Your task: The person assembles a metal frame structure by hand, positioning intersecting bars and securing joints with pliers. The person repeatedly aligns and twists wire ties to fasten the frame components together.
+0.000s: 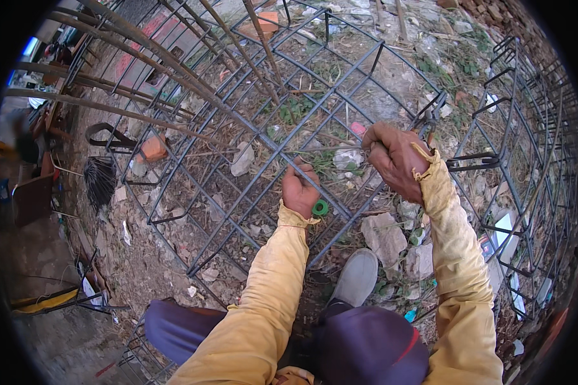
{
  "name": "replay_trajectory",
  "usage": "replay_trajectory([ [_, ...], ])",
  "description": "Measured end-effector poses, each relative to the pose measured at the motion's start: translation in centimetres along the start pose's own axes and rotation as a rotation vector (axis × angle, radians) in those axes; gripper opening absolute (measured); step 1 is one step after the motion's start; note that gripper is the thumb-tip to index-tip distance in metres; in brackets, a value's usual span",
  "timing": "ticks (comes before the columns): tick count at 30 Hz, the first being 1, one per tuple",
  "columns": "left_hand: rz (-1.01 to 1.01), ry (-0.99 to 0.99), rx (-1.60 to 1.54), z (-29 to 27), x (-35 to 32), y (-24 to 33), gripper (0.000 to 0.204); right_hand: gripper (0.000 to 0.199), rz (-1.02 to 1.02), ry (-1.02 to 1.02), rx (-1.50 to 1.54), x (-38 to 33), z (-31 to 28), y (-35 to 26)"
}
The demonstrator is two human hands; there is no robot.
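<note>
Two hands are held over a cage of metal bars.
In the head view, the metal cage (pixel 279 149) is seen in the middle, spread above the stony ground. The left hand (pixel 300 192) is curled beneath a place where bars are crossed; whether anything is held in it cannot be told. The right hand (pixel 401 167) is kept apart from the left, near the cage's right corner, and its fingers are wrapped around what looks like a metal tool (pixel 428 117). Both arms are covered by yellow sleeves (pixel 273 256). A green ring (pixel 320 208) is seen just beside the left hand. Big stones (pixel 383 234) are scattered near a grey shoe (pixel 358 276). Long rods (pixel 58 95) are seen at the upper left.
</note>
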State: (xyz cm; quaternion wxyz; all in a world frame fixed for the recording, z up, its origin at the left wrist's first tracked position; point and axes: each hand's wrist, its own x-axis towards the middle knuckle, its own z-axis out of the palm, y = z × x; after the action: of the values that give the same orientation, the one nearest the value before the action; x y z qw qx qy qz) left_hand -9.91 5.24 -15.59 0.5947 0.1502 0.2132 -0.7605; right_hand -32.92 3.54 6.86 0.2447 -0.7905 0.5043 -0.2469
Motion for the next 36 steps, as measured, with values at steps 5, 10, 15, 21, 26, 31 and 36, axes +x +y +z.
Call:
replay_trajectory([
  [5, 0.088, -0.002, 0.076, 2.9, -0.7, -1.8, 0.025, 0.020, 0.375, -0.184, 0.178, -3.1, -2.8, -0.6],
  [10, 0.128, -0.015, 0.183, 2.8, -0.9, -4.5, 0.027, 0.031, 0.318, -0.204, 0.023, -8.3, -4.0, 1.8],
  [15, 0.150, -0.033, 0.265, 2.3, -0.7, -4.8, 0.028, 0.047, 0.326, 0.076, -0.051, -11.8, -1.0, 2.3],
  [21, 0.093, -0.017, 0.208, 2.4, -0.6, -3.7, 0.029, 0.040, 0.229, -0.074, -0.123, -14.0, -1.9, 1.9],
  [26, 0.050, -0.099, 0.232, 2.2, -0.6, -3.9, 0.029, 0.033, 0.696, -0.383, 0.487, -16.7, -1.6, 2.5],
  [31, -0.281, -0.108, 0.304, 2.5, -0.7, -4.3, 0.032, 0.035, 0.332, -0.313, -0.036, -15.5, -0.8, 2.4],
  [36, -0.356, -0.196, 0.383, 3.4, -0.7, -5.1, 0.032, 0.031, 0.214, 0.033, 0.062, -7.6, 3.8, -1.0],
])
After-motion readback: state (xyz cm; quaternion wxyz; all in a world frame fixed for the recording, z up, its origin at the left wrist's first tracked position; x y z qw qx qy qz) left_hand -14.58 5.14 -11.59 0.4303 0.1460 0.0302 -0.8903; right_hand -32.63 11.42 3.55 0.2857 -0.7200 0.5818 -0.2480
